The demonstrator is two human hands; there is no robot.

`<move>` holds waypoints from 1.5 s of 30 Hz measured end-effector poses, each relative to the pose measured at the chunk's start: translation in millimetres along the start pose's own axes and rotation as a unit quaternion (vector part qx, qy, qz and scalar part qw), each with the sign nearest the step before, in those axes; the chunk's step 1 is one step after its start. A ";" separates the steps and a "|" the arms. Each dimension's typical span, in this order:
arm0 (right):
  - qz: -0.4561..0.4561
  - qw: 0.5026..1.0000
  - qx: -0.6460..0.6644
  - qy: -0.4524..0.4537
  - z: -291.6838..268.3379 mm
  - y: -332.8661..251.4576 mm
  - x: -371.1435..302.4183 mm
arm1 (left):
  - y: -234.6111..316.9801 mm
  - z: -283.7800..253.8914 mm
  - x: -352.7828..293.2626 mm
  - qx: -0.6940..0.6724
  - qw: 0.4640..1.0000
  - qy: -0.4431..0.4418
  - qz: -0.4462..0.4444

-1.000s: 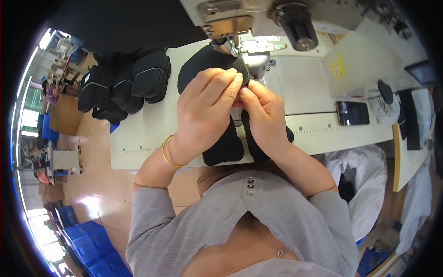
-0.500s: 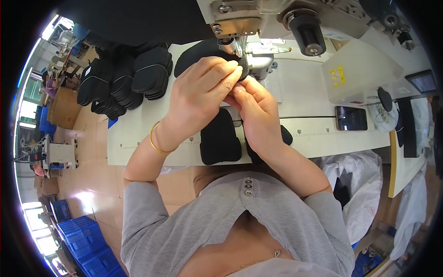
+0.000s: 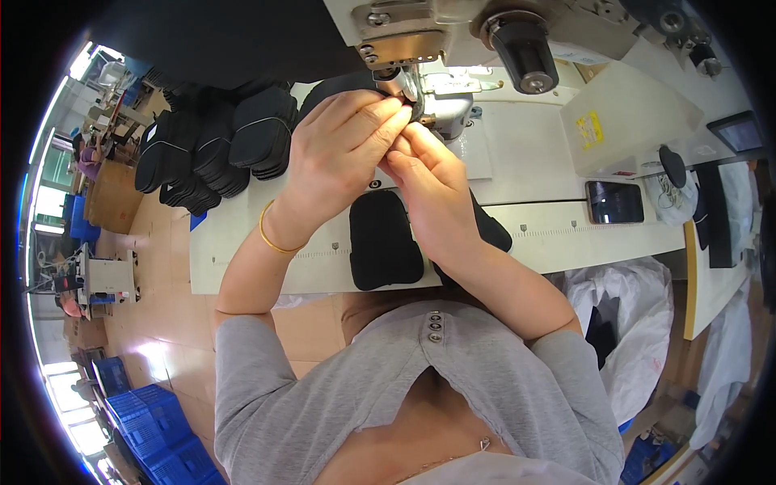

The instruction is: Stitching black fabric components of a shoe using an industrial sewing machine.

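Observation:
A black fabric piece (image 3: 343,84) lies at the sewing head of a sewing machine (image 3: 398,50), largely covered by my hands. My left hand (image 3: 343,149), its wrist in a gold-coloured bangle, has its fingers closed on the near edge of that piece, close to the metal presser parts. Just right of it and lower, my right hand (image 3: 436,182) pinches at the same edge; its fingertips are partly tucked behind the left ones. Below my hands, a black rounded pad (image 3: 386,242) lies on the table, and a second black pad (image 3: 491,233) is partly hidden by my right forearm.
Several banded stacks of black pads (image 3: 263,129) stand at the table's left. A phone (image 3: 614,202) lies to the right on the white table (image 3: 550,234), near a translucent bin (image 3: 622,121). A white plastic bag (image 3: 638,323) hangs below; blue crates (image 3: 153,420) sit on the floor.
Both hands have shifted slightly left and up in the picture, along with the machine. My right hand has moved off the second pad, which shows more now.

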State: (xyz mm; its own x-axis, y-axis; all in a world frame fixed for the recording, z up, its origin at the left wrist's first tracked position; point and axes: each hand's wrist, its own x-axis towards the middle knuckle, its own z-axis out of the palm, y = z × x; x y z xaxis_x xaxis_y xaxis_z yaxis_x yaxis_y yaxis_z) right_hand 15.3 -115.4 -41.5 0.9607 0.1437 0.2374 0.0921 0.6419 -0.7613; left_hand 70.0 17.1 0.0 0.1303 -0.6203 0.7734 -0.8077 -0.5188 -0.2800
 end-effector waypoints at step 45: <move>0.037 0.970 -0.234 0.043 -14.2 -8.5 -20.6 | 65.1 -31.6 8.6 -0.060 0.974 -0.091 -0.200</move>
State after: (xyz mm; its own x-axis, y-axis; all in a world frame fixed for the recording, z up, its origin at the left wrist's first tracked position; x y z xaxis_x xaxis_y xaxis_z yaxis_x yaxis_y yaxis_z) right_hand -1.5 -134.6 -48.5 0.9859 0.0994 0.1348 0.1109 0.2158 -0.9701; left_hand 0.3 -3.5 6.3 0.5392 -0.4829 0.6899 -0.7318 -0.6741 0.1001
